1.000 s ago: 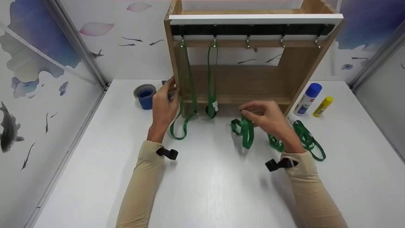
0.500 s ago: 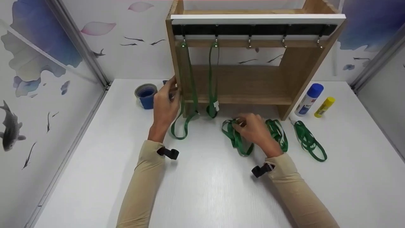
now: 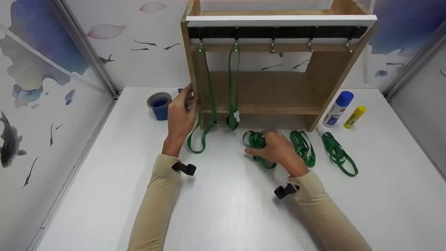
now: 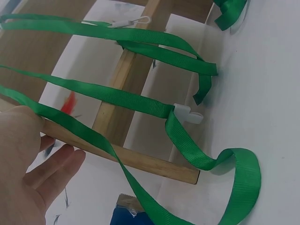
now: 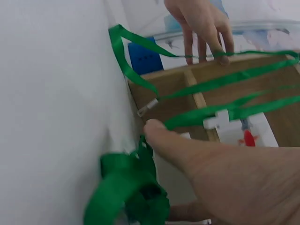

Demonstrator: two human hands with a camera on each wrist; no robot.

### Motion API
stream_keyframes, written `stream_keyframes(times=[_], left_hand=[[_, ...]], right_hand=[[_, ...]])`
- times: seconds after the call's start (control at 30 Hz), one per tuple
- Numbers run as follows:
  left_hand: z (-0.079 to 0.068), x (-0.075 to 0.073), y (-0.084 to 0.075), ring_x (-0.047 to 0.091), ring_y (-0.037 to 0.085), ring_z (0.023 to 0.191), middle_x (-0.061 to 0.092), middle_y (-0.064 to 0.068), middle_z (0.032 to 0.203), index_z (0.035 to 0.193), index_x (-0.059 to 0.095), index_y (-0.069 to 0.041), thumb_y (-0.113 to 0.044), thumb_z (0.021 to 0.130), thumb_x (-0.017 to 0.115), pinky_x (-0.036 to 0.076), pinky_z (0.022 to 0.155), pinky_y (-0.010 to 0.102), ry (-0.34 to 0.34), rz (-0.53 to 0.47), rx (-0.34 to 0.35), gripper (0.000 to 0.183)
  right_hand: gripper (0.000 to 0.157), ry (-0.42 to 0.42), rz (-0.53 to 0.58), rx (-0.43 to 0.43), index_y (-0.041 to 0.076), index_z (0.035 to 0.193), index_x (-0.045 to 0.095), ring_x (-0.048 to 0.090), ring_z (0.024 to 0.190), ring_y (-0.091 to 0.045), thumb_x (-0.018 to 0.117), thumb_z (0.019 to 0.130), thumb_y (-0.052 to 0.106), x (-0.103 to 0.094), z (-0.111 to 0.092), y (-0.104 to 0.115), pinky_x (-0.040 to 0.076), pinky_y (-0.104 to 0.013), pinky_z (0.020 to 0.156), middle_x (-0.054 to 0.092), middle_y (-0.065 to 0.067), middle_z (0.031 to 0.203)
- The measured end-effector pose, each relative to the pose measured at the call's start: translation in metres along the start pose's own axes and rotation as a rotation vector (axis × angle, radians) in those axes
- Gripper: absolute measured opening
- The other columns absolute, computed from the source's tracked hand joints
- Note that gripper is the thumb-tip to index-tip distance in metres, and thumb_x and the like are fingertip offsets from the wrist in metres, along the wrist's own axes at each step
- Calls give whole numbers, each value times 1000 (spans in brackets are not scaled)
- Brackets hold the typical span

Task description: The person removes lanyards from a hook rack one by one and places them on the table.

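A second earlier my right hand (image 3: 277,148) had pinched a green ribbon (image 3: 256,140) up in the air; now that ribbon lay in a loose heap on the counter (image 3: 223,202), in front of the rack (image 3: 275,89). The right hand was down at the heap with its grasp loosened, thumb straight and spread to one side; some of its fingertips were hidden from me. My left hand (image 3: 181,113) had not moved: its fingers lay relaxed against the rack's left side, clamped on nothing.

The ribbon was flat and woven, folded into crumpled loops. Two more bundles, a compact one (image 3: 300,143) and a longer one (image 3: 335,153), lay to its right. Two long ribbons, a left one (image 3: 212,97) and a second (image 3: 231,87), hung in loops from metal hooks (image 3: 273,45) along the rack's black strip; the left one trailed down to the counter. The rack was smooth brown wood with a white front edge.

The counter was white and faintly glossy. A roll of blue tape (image 3: 161,112) sat at left; a blue-capped tube (image 3: 337,109) and a yellow stick (image 3: 355,117) stood at right. Pale walls (image 3: 146,69) carried painted petals and fish.
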State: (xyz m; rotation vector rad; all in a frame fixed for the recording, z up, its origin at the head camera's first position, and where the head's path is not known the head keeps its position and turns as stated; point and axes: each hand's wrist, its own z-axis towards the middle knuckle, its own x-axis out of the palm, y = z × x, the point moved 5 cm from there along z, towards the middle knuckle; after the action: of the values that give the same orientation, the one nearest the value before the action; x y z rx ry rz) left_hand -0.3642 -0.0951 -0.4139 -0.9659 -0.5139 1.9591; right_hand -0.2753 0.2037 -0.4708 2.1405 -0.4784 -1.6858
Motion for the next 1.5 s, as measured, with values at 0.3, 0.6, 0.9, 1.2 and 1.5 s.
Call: stream_keyframes(times=[0.3,0.6,0.9,1.2,1.5], left_hand=[[-2,0,-1,77,24,119,72,10,144,152,61,-8,-18,110,66,67,95,39,5,-10,-17,44],[0,-2,0,77,21,120,72,9,145,153,61,-10,-19,110,66,65,101,36,7,5,-20,44],[0,-1,0,77,22,121,72,9,145,153,61,-10,-18,109,66,63,104,35,4,-3,-15,44],[1,-2,-1,78,24,119,73,9,144,152,61,-8,-16,109,67,63,105,36,-7,-8,4,44],[0,-2,0,77,21,119,73,9,144,153,61,-8,-16,108,68,62,106,34,-4,0,-9,45]], right_hand=[[49,-129,-42,32,-8,130,65,63,96,-34,79,99,27,1,3,-4,59,-49,83,68,-24,119],[30,-168,6,72,-4,104,66,56,73,-25,75,102,25,-10,4,-15,41,-32,57,53,-9,82],[68,-174,-10,113,-2,122,73,60,74,-24,66,102,63,-39,-6,-29,44,-33,59,67,-13,88],[48,-528,132,36,2,130,75,75,100,-36,63,109,44,-122,-31,-62,62,-30,77,78,-23,117],[47,-920,326,22,6,116,78,64,72,7,70,103,51,-153,-43,-103,51,-4,67,79,-9,103]])
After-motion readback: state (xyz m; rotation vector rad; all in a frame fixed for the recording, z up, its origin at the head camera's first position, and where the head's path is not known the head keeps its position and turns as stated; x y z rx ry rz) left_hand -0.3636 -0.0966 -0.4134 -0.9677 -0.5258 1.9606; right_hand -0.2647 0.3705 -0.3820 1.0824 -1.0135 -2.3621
